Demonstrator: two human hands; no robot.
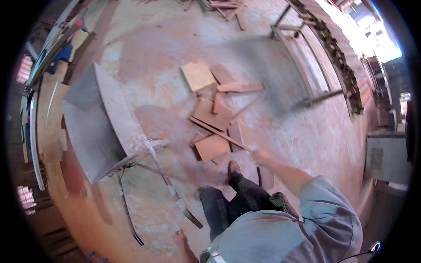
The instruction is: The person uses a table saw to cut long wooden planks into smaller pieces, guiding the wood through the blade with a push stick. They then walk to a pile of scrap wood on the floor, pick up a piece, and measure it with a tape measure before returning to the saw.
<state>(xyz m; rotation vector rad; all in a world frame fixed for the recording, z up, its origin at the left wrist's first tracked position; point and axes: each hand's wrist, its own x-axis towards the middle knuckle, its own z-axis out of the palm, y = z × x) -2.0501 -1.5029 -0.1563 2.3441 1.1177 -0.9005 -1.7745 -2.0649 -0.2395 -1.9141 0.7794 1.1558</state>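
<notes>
My right hand (pixel 259 155) reaches out over the floor, closed on the near end of a long thin wooden strip (pixel 219 133). The strip slants away to the far left, above a brown board (pixel 212 115) and a square brown board (pixel 213 147). My left hand (pixel 179 238) hangs low at my left side, close to the handle end of a grey metal wheelbarrow (pixel 120 114) but apart from it. Its fingers are small and blurred, and I see nothing held there. A pale square board (pixel 198 76) and a reddish wood piece (pixel 240 87) lie beyond.
The wheelbarrow's handle (pixel 177 197) points toward me on the left. A metal frame on casters (pixel 302 65) stands at the far right. Wood scraps (pixel 223 5) lie at the back. Planks and sheets (pixel 50 96) lean along the left, and a grey cabinet (pixel 386 158) stands right.
</notes>
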